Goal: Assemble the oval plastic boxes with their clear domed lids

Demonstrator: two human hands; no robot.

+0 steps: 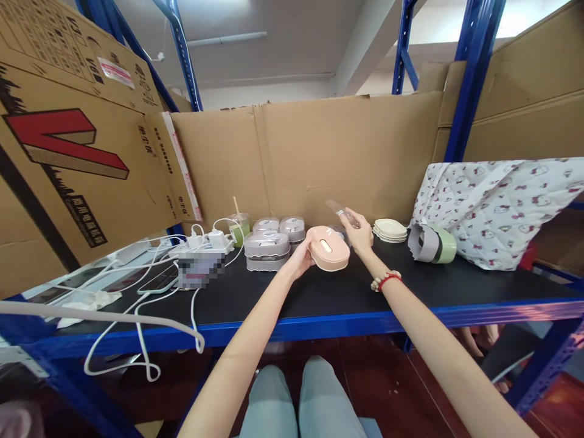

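Note:
My left hand (301, 258) grips the left end of a pink oval case (329, 249), held above the black tabletop. The case has a pale slot on its face. To its right and a little farther back, my right hand (358, 231) pinches a thin clear plastic piece (336, 208), raised and tilted to the left. A red and beaded bracelet circles my right wrist. Left of the case, several grey lidded boxes (267, 243) stand close together, some stacked. A stack of cream oval pieces (390, 230) lies right of my right hand.
White cables and a power strip (218, 241) cover the left side, near a phone (159, 280) and a green drink cup (239, 230). Grey and green curved pieces (432, 243) lie by a patterned bag (497, 213) at right. Cardboard (319, 158) stands behind; a blue beam (337, 325) edges the front.

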